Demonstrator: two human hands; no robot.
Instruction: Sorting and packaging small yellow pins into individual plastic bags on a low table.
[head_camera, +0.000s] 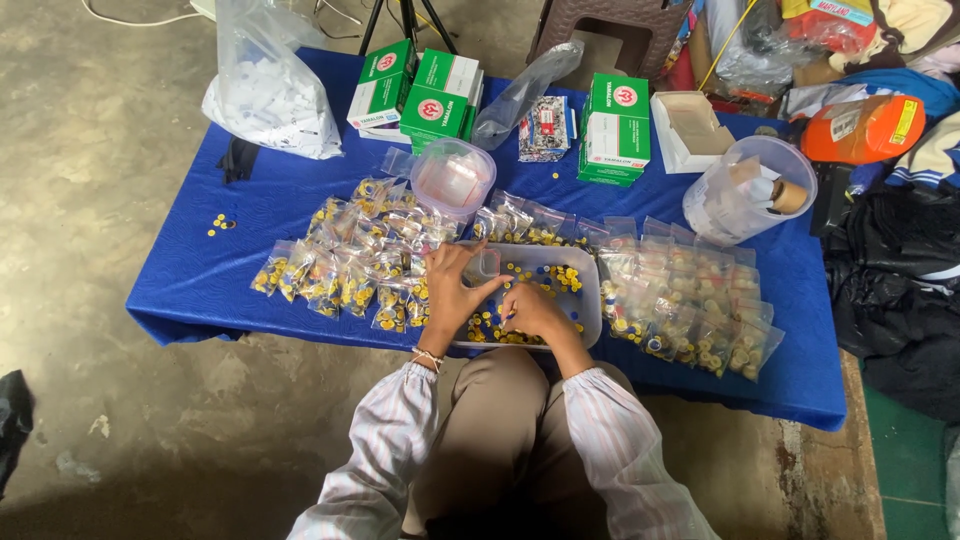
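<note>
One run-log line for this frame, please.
left hand: holds small clear bag | right hand: in tray, picking yellow pieces

Both hands, left (452, 295) and right (532, 312), pick small yellow pieces (548, 276) inside a clear tray (590, 300).

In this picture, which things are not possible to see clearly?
- Head view: right hand covers whatever its fingers pinch in the clear tray.
- Small bag at left hand: contents too small to tell.
- White sack: top cut off by the frame edge.
</note>
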